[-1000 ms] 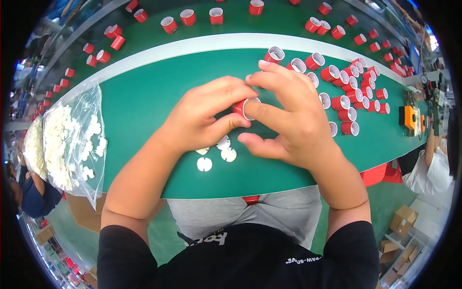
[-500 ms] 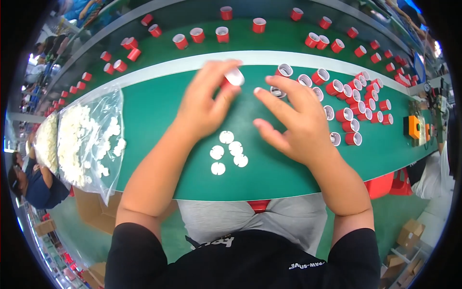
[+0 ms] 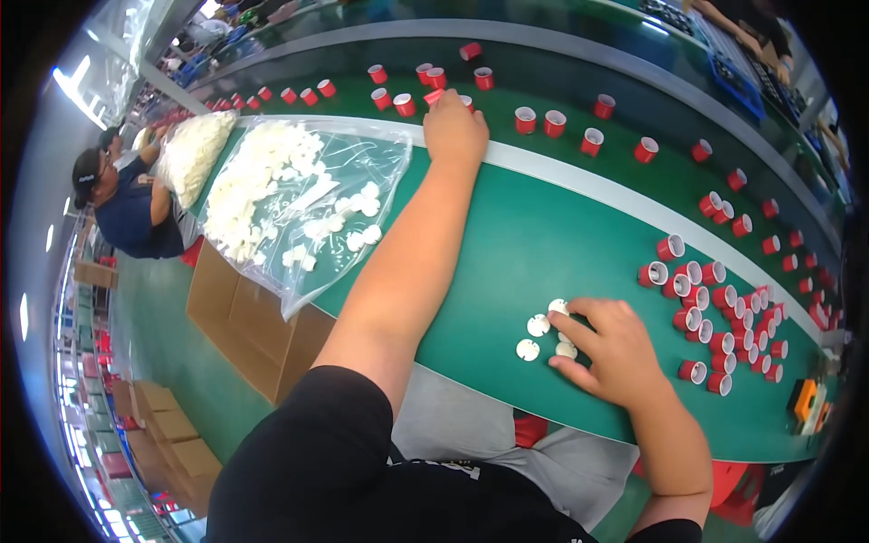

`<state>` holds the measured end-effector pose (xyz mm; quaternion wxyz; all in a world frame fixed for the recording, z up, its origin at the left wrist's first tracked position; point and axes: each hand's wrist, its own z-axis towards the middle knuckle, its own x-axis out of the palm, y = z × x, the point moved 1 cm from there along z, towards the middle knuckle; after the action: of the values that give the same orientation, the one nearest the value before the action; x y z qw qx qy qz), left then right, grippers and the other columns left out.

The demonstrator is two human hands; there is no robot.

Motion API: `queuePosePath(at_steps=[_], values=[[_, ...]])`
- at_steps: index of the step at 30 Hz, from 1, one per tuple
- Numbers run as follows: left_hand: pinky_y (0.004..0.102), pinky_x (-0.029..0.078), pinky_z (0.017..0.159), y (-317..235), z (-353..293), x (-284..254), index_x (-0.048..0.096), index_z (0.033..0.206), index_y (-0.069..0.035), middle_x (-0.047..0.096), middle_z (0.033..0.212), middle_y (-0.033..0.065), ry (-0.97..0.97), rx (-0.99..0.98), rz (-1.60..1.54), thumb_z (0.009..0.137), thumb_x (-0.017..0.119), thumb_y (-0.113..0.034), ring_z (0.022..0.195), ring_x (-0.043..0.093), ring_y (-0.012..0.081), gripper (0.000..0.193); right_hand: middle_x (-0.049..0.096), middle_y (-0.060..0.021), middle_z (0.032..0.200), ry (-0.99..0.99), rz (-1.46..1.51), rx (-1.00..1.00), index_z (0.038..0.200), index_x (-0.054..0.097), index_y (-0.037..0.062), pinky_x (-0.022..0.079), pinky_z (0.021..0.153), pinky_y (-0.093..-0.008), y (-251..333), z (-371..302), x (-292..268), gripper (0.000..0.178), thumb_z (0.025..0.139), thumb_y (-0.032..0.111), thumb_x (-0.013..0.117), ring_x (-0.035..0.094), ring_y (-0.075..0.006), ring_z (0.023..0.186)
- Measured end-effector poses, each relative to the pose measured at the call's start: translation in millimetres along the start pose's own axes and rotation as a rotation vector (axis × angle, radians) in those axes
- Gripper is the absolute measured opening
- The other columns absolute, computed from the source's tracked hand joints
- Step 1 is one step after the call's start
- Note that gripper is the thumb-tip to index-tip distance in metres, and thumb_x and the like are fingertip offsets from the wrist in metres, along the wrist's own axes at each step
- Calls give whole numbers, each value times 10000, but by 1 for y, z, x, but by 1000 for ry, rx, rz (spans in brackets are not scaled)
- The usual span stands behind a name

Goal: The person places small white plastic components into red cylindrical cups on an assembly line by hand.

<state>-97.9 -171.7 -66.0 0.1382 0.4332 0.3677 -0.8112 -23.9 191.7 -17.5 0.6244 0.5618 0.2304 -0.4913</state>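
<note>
Now my left hand (image 3: pixel 455 127) has swung over the far edge of the green table (image 3: pixel 507 235), right at a small red cylindrical cup (image 3: pixel 434 96); I cannot tell whether it grips anything. My right hand (image 3: pixel 602 348) has dropped to the flat, round, white discs (image 3: pixel 528 349) towards the near edge, thumb and fingers parted, so I judge each hand is busy with a different part. The discs look thin, notched, probably plastic, loosely clustered, some half hidden.
</note>
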Motion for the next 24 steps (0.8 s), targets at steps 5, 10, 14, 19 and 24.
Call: queuePosePath(at_steps=[5,10,14,19,24], values=[[525,385,1103,1,-1,20,585,1280,15,566,1403,221,-206,443,89,855,710,-306,1360,465,419,547,643,-110,1109,-7,-37,-14,1129,702,89,479,839,-424,-1,3,8,367,790,201,789,618,-309,974],[667,167,1166,-22,-16,20,675,1213,-34,564,1431,191,6,418,120,880,681,-377,1429,399,401,478,644,-117,1084,-90,-60,76,1060,706,69,491,822,-426,-6,-1,7,319,768,151,805,624,-317,953],[748,104,1143,-22,-10,29,740,1124,-103,567,1436,149,29,433,115,876,683,-400,1447,391,334,391,646,-123,1060,-122,-120,137,1049,701,66,500,816,-418,-4,-2,5,315,768,159,810,627,-323,945],[679,237,1081,1,-2,26,736,1068,-111,676,1296,97,-141,485,180,819,753,-429,1287,572,281,404,654,-81,982,-84,-113,96,1059,707,97,493,794,-404,-6,6,6,312,782,197,812,632,-291,909],[481,455,1012,-27,-19,-4,673,1168,-28,723,1141,122,-225,387,-276,874,731,-311,1070,682,312,412,647,-45,922,-145,-105,94,1051,711,115,480,762,-393,-11,-2,5,279,789,161,795,626,-251,850]])
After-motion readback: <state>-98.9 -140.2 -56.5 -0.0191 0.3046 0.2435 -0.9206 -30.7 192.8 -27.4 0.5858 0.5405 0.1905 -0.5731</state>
